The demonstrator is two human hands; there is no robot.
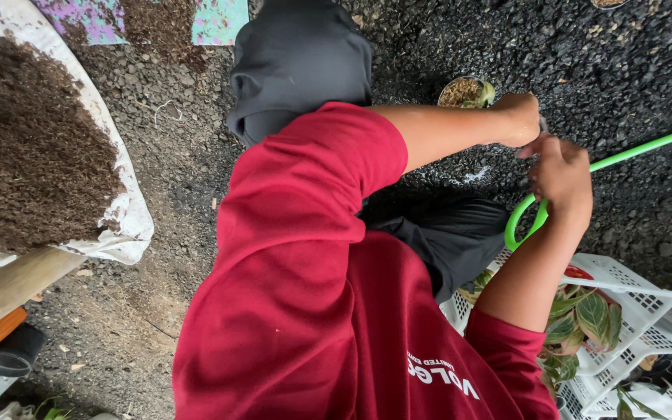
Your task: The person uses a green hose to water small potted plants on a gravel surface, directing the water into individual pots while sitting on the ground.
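Right hand (560,173) clamped on green hose (639,149); left hand (519,118) grip unclear. Hose light, bendy, probably slippery; hold near loop.

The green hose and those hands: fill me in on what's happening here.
A person in a red shirt sits over dark gravel ground. Both hands meet on a green hose: the right hand grips it where it loops, while the left hand is closed just above, beside a small pot of soil. A white crate with leafy plants sits by the right arm. A heap of brown soil on a white sack lies off to the left.
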